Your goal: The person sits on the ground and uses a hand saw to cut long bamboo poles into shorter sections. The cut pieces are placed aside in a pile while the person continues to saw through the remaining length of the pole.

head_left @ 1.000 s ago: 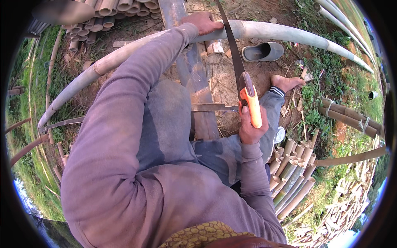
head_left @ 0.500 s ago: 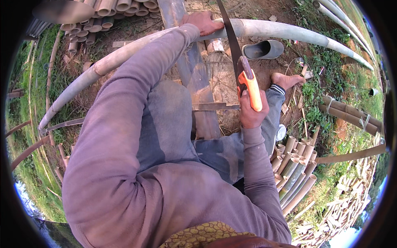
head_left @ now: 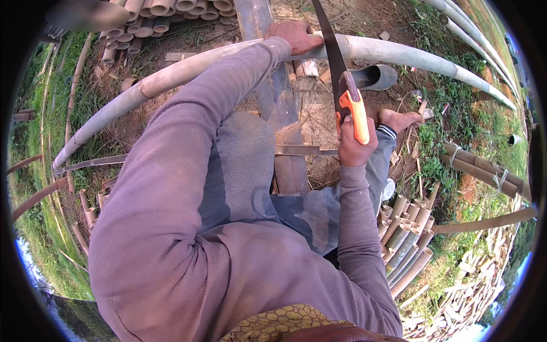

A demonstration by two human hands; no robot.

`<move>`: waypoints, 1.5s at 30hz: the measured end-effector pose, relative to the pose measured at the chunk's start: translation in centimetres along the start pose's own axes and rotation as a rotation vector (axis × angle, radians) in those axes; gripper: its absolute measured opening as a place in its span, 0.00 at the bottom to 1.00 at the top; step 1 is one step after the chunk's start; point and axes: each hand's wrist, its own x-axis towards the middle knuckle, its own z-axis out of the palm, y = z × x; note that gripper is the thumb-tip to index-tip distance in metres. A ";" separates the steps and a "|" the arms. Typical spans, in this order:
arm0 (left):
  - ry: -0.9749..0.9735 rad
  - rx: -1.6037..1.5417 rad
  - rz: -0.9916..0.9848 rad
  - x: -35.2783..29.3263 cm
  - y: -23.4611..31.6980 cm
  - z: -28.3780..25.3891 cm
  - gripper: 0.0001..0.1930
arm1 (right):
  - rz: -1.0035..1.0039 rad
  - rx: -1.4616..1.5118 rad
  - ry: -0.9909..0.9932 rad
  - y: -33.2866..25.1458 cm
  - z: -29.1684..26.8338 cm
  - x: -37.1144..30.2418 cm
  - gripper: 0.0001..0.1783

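Hands: two, the left hand (head_left: 294,37) up on the pole and the right hand (head_left: 356,149) lower down, before the person's body.
Handsaw: one handsaw (head_left: 338,61), with one orange handle (head_left: 360,119) and a dark blade whose far end ran out of view.
Bamboo pole: one long bamboo pole (head_left: 393,49) spanned the scene in front of the knees.
Footwear: one grey slipper (head_left: 379,77) lay beyond one bare foot (head_left: 401,119).
Tied bamboo: two lengths (head_left: 478,165), bound with two white ties, at the right.
Cut tubes: one stack (head_left: 165,8) at upper left and one cluster (head_left: 407,233) at lower right, each too crowded for a sure count.
Board: one long dark board (head_left: 285,108) ran away from the person, passing beneath the pole.
Saw direction: the blade pointed forward and slightly left, handle toward the person; its long axis crossed the pole's steeply.
Pole direction: left to right, its straight run bowed by the lens.
Right fingers: closed around the orange handle, the blade extending forward from them.
Left fingers: clamped over the pole from above, the blade just to their right; whether they touched it could not be told.
Blade on bamboo: the blade overlapped the pole; the depth of any cut could not be made out.
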 end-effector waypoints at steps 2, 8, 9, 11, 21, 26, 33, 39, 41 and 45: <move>0.184 -0.102 0.048 -0.6 -1.7 0.2 0.36 | -0.039 0.099 -0.029 -0.2 1.7 1.0 0.06; 0.504 0.027 0.242 -7.6 -8.4 -3.0 0.44 | 0.091 0.214 -0.053 4.3 0.3 0.5 0.08; 0.520 0.078 0.203 -10.1 -10.4 -3.4 0.46 | 0.105 0.284 -0.025 5.0 0.5 0.5 0.10; 0.549 0.151 0.166 -15.1 -13.2 -4.2 0.49 | 0.114 0.228 -0.010 3.9 1.0 0.1 0.14; 0.351 0.547 -0.055 -16.6 -21.1 -3.0 0.39 | -0.036 0.281 -0.058 -0.9 2.2 0.8 0.29; 0.160 0.486 -0.084 -15.0 -19.8 -4.5 0.32 | -0.043 0.223 -0.010 -2.2 1.9 1.3 0.26; -0.106 0.408 -0.158 -14.2 -18.9 -7.5 0.34 | -0.057 0.142 -0.027 -5.9 3.2 3.4 0.22; -0.128 0.407 -0.174 -14.4 -18.3 -8.3 0.33 | 0.090 0.205 -0.048 -7.9 0.6 0.2 0.23; -0.134 0.397 -0.178 -14.7 -18.5 -7.9 0.33 | 0.068 0.130 -0.036 -8.0 -1.4 -2.9 0.23; -0.097 0.386 -0.135 -14.6 -19.2 -7.1 0.34 | 0.030 0.091 -0.014 -7.3 -2.6 -4.8 0.23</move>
